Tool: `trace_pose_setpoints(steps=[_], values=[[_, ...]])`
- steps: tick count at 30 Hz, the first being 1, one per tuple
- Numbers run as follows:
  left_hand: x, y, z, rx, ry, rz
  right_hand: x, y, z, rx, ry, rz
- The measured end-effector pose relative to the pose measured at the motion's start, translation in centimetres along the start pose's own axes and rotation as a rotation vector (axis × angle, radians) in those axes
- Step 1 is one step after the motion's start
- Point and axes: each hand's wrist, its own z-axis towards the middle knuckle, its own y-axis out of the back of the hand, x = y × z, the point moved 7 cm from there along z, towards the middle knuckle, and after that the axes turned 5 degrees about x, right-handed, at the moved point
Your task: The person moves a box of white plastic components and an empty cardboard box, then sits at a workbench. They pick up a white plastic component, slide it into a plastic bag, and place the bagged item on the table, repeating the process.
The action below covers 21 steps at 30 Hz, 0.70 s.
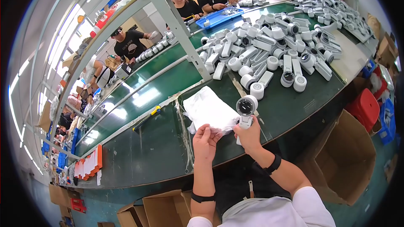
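My right hand is wrapped round the handle of a white handheld fan, its round head upright with a dark ring facing up. Close beside it, my left hand pinches the near edge of a stack of thin white plastic bags lying on the dark green table. Whether a single bag or several are between the fingertips cannot be made out. Beyond my right hand a large heap of similar white fans spreads over the table, heads and handles pointing every way.
A yellow-and-black cutter lies left of the bags. Orange-and-white flat boxes stand at the left end. An open carton and a red stool are at right. A metal frame post rises behind. Co-workers sit across a green conveyor.
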Motion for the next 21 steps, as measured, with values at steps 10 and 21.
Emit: trace_pose_setpoints(steps=[10,21], values=[[-0.3,-1.4,0.0,-0.038,-0.044,0.416,3.8,1.5,-0.2,0.004,0.246,-0.553],[0.5,-2.0,0.8,0.045,-0.177,0.517,6.7,3.7,-4.8,0.81,-0.177,-0.616]])
